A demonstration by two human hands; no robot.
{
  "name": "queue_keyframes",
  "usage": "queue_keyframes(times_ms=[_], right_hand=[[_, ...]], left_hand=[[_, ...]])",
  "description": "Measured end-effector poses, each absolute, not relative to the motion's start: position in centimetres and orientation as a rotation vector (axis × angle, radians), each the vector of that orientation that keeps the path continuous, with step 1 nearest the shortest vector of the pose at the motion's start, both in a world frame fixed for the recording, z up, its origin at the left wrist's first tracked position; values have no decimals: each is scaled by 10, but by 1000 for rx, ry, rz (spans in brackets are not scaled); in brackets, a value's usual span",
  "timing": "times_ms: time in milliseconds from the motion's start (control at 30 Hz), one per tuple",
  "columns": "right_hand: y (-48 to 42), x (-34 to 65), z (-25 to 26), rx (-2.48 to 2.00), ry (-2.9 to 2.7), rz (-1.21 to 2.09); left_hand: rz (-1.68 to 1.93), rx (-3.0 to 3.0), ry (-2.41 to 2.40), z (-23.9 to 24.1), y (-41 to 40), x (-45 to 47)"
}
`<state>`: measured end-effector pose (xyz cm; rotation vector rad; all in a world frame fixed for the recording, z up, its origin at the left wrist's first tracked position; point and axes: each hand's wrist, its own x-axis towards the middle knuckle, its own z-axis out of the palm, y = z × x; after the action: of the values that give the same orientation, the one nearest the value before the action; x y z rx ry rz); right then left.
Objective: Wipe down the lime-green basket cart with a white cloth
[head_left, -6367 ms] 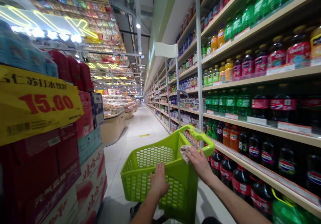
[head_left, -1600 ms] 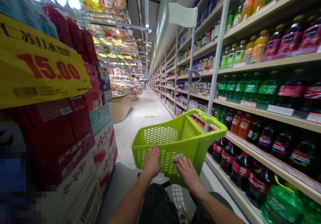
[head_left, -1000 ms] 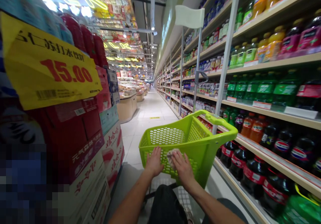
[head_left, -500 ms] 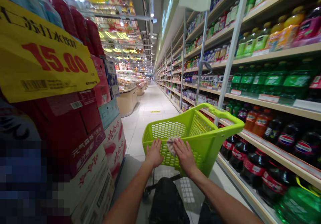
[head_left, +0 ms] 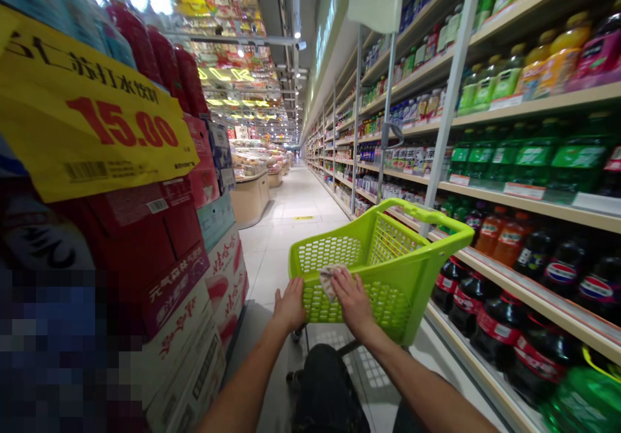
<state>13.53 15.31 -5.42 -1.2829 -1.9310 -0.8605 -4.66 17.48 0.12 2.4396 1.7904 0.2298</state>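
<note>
A bright green plastic shopping cart (head_left: 402,297) stands sideways before me, with honeycomb holes in its basket walls. At the basket's left end, my left hand (head_left: 290,307) grips the corner, its fingers over the edge and its thumb apart. A pale, crumpled cloth (head_left: 326,282) lies under the fingers of my right hand (head_left: 356,300). That hand presses the cloth against the upper part of the near side wall, just below the rim. Part of the cloth is hidden beneath the fingers.
Shelves (head_left: 533,119) of bottled drinks run along the right, close behind the cart handle (head_left: 449,222). Stacked drink cartons (head_left: 169,245) with a yellow price sign (head_left: 111,119) rise at the left. The tiled aisle (head_left: 303,193) stretches ahead past display counters (head_left: 250,197).
My left hand has shifted from the near side wall to the left corner and grips it. The basket's left end sits farther right in view. The cloth stays under my right hand.
</note>
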Motion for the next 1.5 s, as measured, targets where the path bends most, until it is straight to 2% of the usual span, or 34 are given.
queue_keyframes(times_ms=[167, 400, 600, 833, 1033, 1233, 1433, 1500], right_hand=[[148, 143, -106, -1328, -2043, -820], [161, 104, -57, -1241, -2010, -711], [162, 109, -108, -1370, -2246, -603], [177, 114, -63, -1287, -2068, -671], [186, 124, -98, -1290, -2184, -657], [196, 163, -67, -1337, -1898, -702], [195, 180, -105, -1350, -2012, -684], [192, 187, -102, -1367, -1980, -685]], left_hand=[[169, 2468, 1730, -2, 171, -52], [180, 2429, 1740, -8, 170, -56], [104, 2360, 1762, -6, 167, -61], [186, 2316, 1780, -3, 178, -47], [266, 2329, 1806, 4, 199, -32], [336, 2431, 1740, 12, 221, -5], [280, 2485, 1667, 18, 228, 24], [269, 2514, 1640, 17, 229, 32]])
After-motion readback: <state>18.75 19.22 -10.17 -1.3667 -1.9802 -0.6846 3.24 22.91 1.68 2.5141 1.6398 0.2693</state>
